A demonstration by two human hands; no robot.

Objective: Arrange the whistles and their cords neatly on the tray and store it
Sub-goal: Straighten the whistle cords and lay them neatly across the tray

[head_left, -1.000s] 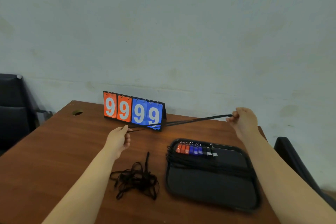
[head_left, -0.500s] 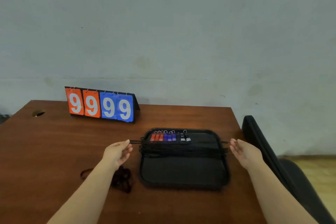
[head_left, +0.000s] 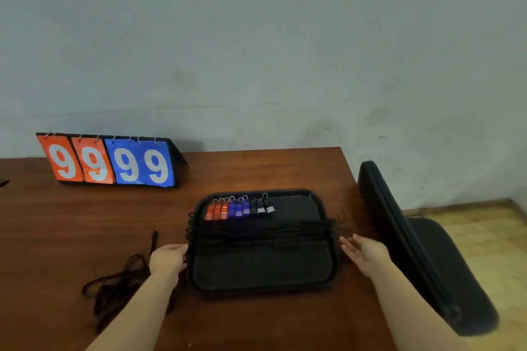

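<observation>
Closest in, two bare forearms up from the bottom edge, angled inward toward a black tray [head_left: 262,268]. Left hand [head_left: 168,261] on edge, palm facing right, fingers loosely extended and gripping nothing, tips against the tray's left rim. Right hand [head_left: 363,253] mirrored, palm facing left, fingers straight and slightly spread, holding nothing, just beside the right rim; touching or not, impossible to tell. Left of the left forearm, a tangle [head_left: 114,288] of dark cord loose on the counter [head_left: 256,168], partly hidden by the arm. Tray flat on the counter toward its right end, near half bare. Across the middle, cords [head_left: 259,232] laid straight side to side in a tight band, looped ends reaching just past both rims. Beyond the band, along the far left of the tray, whistles [head_left: 238,209] in a touching row: orange, then blue, then black, key rings pointing away. Bare wood beyond the tray and wide to the left; only a narrow strip between right rim and counter edge. Just off that edge, a black chair [head_left: 413,245], back close to the counter, pale floor [head_left: 484,236] beyond it. Farther left, a scoreboard [head_left: 111,161] upright near the back edge, showing 9 9 in orange and 9 9 in blue. Behind everything, a plain grey wall [head_left: 256,51].
</observation>
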